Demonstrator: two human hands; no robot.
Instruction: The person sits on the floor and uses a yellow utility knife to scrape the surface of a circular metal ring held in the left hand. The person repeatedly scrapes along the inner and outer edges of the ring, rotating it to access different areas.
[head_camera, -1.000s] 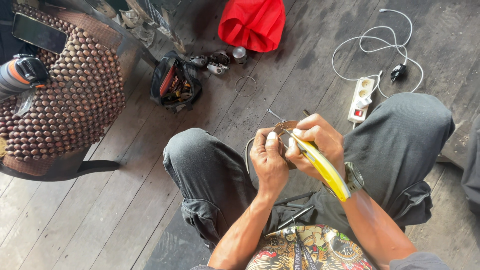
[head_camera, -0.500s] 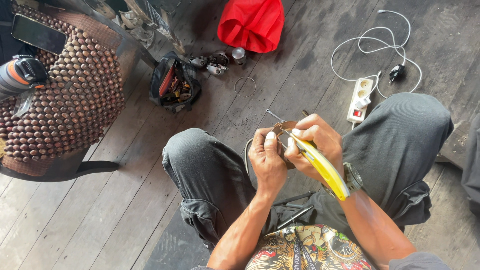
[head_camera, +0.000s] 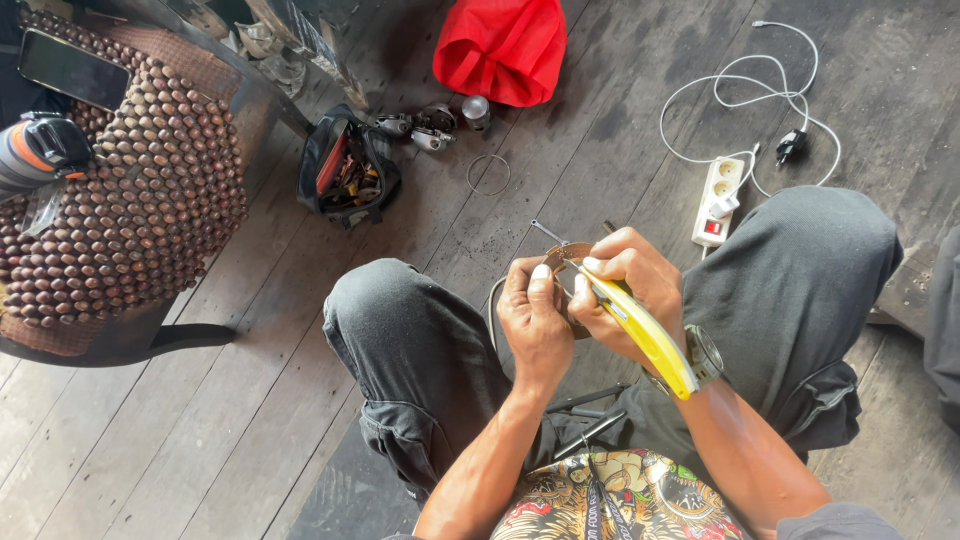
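I sit on a wooden floor with both knees raised in grey trousers. My right hand (head_camera: 630, 290) grips a tool with a curved yellow handle (head_camera: 650, 335) that runs back along my wrist. My left hand (head_camera: 535, 320) pinches a small round brownish metal part (head_camera: 572, 252) between the knees. The tool's tip meets that part. A thin metal rod (head_camera: 545, 231) sticks out just beyond the fingers. Much of the part is hidden by my fingers.
A black open pouch of tools (head_camera: 348, 172) lies ahead on the left. Small metal parts (head_camera: 430, 125), a wire ring (head_camera: 488, 174) and a red cloth (head_camera: 503, 45) lie beyond. A white power strip (head_camera: 718, 198) with cable is at right. A beaded seat (head_camera: 120, 210) holds a phone (head_camera: 72, 68).
Both hands stay together on the part with only slight shifts of the fingers. Nothing else has moved.
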